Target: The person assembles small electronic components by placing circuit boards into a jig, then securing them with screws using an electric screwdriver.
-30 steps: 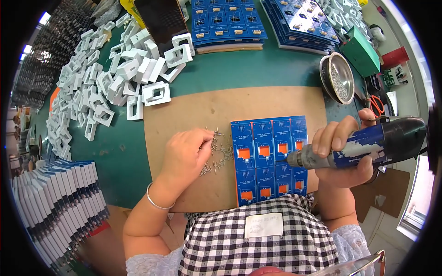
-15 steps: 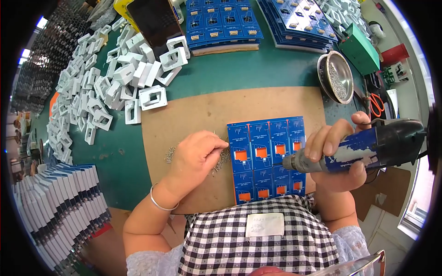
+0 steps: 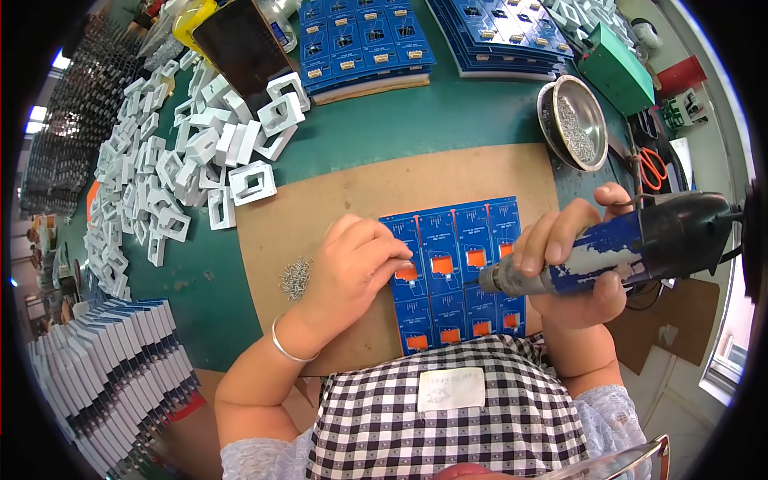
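Note:
A blue circuit board panel point(image 3: 472, 308) with orange showing through its several cut-outs lies on a brown board point(image 3: 344, 188) in front of me. My left hand point(image 3: 348, 268) is at the panel's left side, thumb and fingertips pinched together over an upper-left cut-out; anything between them is too small to make out. In my right hand point(image 3: 558, 238) is an electric screwdriver point(image 3: 600, 260) with a worn blue and black body, held nearly level. Its tip points left, over the panel's middle. Beside my left hand sits a small heap of screws point(image 3: 296, 278).
White plastic frames point(image 3: 188, 172) are heaped at the left, near a dark phone-like screen point(image 3: 244, 52). Stacked blue panels point(image 3: 364, 40) stand at the back. Metal bowls point(image 3: 592, 120) with screws, a green box point(image 3: 616, 72) and orange-handled scissors point(image 3: 654, 168) are at the right.
My left hand has moved from beside the panel's left edge to over it, and the screw heap shows more fully. The whole view has shifted slightly. The screwdriver stays in my right hand.

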The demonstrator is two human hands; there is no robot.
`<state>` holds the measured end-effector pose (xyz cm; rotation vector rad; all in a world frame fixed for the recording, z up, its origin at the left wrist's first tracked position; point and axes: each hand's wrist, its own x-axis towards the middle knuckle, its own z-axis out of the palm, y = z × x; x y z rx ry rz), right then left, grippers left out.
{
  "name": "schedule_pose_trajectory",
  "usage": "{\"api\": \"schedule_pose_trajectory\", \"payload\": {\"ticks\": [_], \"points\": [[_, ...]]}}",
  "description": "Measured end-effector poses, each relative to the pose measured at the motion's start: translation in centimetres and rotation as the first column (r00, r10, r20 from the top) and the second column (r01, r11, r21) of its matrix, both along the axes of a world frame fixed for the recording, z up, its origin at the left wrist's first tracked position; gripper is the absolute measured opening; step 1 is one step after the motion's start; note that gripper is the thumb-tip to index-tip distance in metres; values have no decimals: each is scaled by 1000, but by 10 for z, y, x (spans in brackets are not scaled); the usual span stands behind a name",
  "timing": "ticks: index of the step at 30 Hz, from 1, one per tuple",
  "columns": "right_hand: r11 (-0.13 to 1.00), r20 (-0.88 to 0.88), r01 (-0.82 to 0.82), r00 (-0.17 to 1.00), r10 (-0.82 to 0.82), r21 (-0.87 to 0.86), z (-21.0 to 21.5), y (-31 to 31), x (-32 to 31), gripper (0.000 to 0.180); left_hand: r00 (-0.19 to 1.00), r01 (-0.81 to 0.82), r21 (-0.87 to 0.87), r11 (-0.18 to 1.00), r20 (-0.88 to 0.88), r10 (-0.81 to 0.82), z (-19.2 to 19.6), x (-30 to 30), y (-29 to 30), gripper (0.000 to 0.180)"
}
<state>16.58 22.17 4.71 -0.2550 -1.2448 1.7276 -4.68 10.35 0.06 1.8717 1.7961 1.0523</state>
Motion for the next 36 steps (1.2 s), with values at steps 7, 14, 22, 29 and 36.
{"api": "schedule_pose_trajectory", "payload": {"ticks": [7,14,22,29,36], "points": [[1000,11,-2,1000,1,23,0,-2,1,68,999,25,-32,999,-39,-26,-10,7,5,13],[1000,11,6,1000,-6,12,2,-4,2,68,973,46,37,998,-230,-36,1,10,8,16],[999,33,22,999,-24,49,10,-7,-5,71,970,78,89,993,-235,-55,-5,13,14,18],[973,278,-106,960,46,204,26,-11,-17,76,985,80,150,985,-166,-55,-11,14,11,18],[944,371,-195,925,87,265,29,-8,-28,75,984,89,167,982,-165,-61,-9,14,11,18]]}}
